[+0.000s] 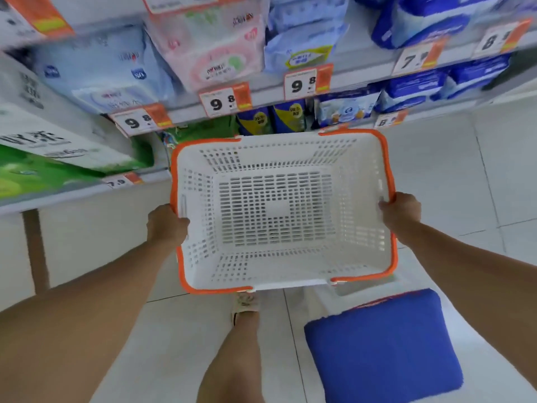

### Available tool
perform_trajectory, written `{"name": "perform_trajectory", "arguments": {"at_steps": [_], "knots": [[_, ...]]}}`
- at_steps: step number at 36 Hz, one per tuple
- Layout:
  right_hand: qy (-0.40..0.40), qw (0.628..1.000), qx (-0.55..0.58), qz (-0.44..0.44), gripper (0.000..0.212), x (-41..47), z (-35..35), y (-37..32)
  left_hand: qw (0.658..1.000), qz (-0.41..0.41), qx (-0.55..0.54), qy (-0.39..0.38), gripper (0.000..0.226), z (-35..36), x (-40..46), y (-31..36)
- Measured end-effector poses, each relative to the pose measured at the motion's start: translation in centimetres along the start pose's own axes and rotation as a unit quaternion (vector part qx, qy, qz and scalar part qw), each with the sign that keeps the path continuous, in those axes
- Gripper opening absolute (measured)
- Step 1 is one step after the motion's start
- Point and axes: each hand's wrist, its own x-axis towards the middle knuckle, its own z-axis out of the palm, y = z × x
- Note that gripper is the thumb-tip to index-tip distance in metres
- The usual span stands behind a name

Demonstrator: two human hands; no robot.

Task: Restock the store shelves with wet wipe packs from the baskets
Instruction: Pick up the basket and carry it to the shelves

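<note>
Below the stocked shelves (261, 91), I hold an empty white basket (279, 210), left hand (167, 225) and right hand (402, 212) each clamped on its orange rim. Wet wipe packs (209, 48) sit shelved. Swinging it carelessly could clip price tags (225, 100).

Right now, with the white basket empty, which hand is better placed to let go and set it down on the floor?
Probably the right hand should carry the basket down: open floor lies on its side. The left hand grips the rim beside the shelves, so it can release first.
</note>
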Motion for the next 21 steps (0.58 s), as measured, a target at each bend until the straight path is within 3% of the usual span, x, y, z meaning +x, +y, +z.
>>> {"name": "perform_trajectory", "arguments": {"at_steps": [3, 9, 15, 21], "knots": [[-0.004, 1.0, 0.005, -0.021, 0.033, 0.6, 0.6, 0.6, 0.998, -0.038, 0.005, 0.041, 0.023, 1.0, -0.2, 0.6], [-0.017, 0.998, 0.003, -0.062, 0.015, -1.2, -3.8, 0.7, 0.993, -0.065, -0.007, 0.1, 0.02, -1.0, -4.9, 1.1], [-0.017, 0.992, 0.018, -0.123, 0.021, -5.8, -15.5, -0.5, 0.992, -0.003, -0.027, 0.122, 0.022, -7.7, -12.7, 3.0], [0.048, 0.991, 0.067, -0.104, 0.018, -9.2, -29.2, 0.7, 0.98, 0.065, -0.181, 0.053, 0.021, -11.2, -19.6, 8.9]]}}
